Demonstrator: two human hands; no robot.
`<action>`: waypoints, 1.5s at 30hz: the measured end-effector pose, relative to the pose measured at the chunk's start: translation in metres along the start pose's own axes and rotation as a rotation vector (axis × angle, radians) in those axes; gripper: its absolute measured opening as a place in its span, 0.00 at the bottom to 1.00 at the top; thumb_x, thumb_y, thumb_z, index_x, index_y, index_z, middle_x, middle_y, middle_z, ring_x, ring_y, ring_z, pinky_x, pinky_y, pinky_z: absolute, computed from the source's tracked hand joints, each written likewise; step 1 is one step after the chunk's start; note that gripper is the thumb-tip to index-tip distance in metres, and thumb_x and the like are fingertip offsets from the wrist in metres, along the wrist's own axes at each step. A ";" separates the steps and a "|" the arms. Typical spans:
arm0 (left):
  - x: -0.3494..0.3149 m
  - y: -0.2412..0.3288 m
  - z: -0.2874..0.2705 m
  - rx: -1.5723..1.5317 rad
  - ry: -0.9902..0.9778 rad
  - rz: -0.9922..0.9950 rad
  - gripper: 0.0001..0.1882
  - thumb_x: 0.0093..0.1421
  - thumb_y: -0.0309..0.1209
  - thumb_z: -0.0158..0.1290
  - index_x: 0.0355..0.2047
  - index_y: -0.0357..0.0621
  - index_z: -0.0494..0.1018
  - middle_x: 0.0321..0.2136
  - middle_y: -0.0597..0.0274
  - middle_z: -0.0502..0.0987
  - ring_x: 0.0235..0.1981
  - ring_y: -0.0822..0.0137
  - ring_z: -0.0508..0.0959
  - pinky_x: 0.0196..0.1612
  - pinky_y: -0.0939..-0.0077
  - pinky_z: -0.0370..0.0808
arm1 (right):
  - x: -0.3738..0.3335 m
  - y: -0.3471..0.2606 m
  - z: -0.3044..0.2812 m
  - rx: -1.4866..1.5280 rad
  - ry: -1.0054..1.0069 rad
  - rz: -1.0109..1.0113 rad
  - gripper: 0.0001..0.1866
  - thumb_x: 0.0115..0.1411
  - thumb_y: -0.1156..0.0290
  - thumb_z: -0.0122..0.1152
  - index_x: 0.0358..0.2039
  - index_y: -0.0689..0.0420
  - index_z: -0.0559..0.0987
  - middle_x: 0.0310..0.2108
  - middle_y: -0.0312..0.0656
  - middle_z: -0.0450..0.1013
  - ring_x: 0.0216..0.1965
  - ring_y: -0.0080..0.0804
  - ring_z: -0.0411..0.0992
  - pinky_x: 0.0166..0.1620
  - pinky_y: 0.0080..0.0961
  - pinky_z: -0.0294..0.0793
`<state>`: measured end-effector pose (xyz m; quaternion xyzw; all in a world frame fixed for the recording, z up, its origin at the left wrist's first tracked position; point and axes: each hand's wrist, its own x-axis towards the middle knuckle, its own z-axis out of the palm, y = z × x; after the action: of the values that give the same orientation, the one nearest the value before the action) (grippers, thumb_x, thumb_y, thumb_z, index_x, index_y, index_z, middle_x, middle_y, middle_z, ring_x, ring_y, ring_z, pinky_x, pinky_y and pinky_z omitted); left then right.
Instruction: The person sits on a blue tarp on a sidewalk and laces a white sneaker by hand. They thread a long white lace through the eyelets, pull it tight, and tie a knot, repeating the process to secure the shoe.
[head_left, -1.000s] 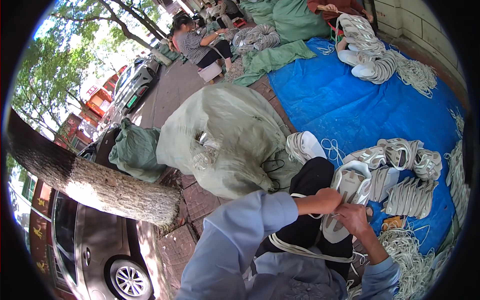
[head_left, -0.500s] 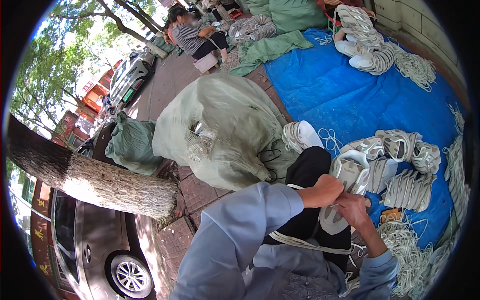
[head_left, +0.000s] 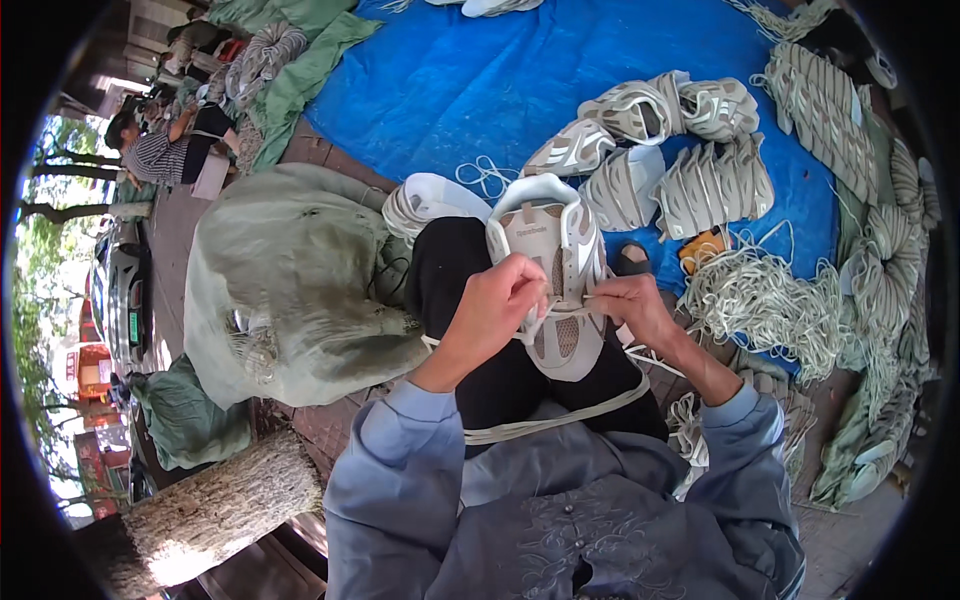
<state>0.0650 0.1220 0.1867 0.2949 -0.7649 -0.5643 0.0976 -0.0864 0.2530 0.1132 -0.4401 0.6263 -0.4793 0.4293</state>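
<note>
So the hands are no longer bunched together: the left hand and right hand now sit on opposite sides of the shoe, with pale lace between them. Left thumb and index are pinched on lace; the right fingertips look closed on it too, exact grip's hard to tell. The shoe's on the lap, toe toward the body. My read: lace is being drawn across near the toe end, so lacing's only partway along.

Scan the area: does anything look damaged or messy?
The pale sack at left appears torn: a thin, frayed patch shows in its side. At right, a heap of white laces looks messily tangled.
</note>
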 end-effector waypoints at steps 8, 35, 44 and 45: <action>0.013 -0.024 0.027 0.460 -0.007 0.005 0.07 0.50 0.25 0.47 0.29 0.38 0.72 0.17 0.53 0.73 0.17 0.64 0.75 0.22 0.76 0.70 | 0.010 -0.004 0.001 -0.548 0.034 -0.139 0.14 0.48 0.60 0.56 0.15 0.56 0.74 0.15 0.46 0.68 0.21 0.44 0.69 0.25 0.35 0.66; 0.021 -0.044 0.049 0.548 0.073 0.101 0.06 0.46 0.29 0.47 0.19 0.40 0.70 0.17 0.47 0.72 0.21 0.49 0.73 0.25 0.58 0.69 | 0.011 0.006 0.015 -0.627 0.264 -0.329 0.11 0.40 0.71 0.59 0.08 0.57 0.67 0.09 0.43 0.62 0.13 0.37 0.66 0.17 0.31 0.62; 0.012 -0.038 0.058 0.515 0.162 0.027 0.07 0.46 0.28 0.47 0.19 0.37 0.70 0.16 0.47 0.72 0.21 0.48 0.74 0.26 0.57 0.69 | 0.007 0.004 0.033 -0.910 0.412 -0.396 0.12 0.39 0.70 0.60 0.08 0.59 0.69 0.10 0.43 0.65 0.14 0.38 0.68 0.17 0.29 0.63; 0.012 -0.033 0.059 0.517 0.170 0.030 0.07 0.46 0.28 0.47 0.19 0.37 0.70 0.16 0.46 0.72 0.21 0.48 0.74 0.25 0.57 0.69 | 0.008 0.001 0.029 -0.945 0.393 -0.401 0.11 0.39 0.70 0.60 0.08 0.59 0.69 0.10 0.43 0.64 0.14 0.38 0.67 0.17 0.29 0.63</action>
<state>0.0378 0.1563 0.1339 0.3450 -0.8770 -0.3220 0.0911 -0.0607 0.2395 0.1059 -0.5981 0.7454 -0.2916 -0.0398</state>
